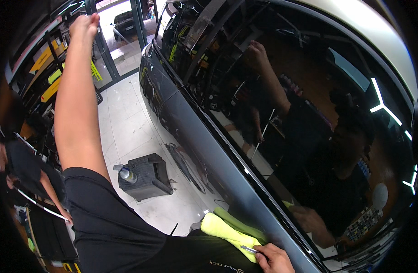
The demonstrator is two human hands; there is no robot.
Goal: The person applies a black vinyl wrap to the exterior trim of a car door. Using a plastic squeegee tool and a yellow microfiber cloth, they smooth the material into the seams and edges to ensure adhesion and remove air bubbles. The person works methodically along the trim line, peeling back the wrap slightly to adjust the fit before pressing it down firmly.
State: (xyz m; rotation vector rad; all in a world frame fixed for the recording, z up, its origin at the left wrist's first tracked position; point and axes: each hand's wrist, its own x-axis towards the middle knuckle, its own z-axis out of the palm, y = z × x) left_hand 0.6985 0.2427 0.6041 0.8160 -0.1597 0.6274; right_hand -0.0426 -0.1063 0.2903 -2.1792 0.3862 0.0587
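Note:
My left arm is stretched out to the upper left, away from the car, with my left hand (84, 27) raised and its fingers closed; whatever they may pinch is too small to tell. Low in the view, close to the car's side, my right hand (276, 260) grips a slim silver cutter knife (249, 249), its tip pointing left. Beneath the knife hangs a yellow-green microfiber cloth (220, 226), between my body and the car door; I cannot tell whether my right hand also holds it. The dark car window (304, 104) mirrors my raised arm.
A black step stool (147, 179) stands on the white tiled floor (122, 118), with a spray bottle (126, 174) on top. The grey car body (209, 136) runs along my right. At the left edge, another person (36, 170) is beside shelving with yellow items (49, 91).

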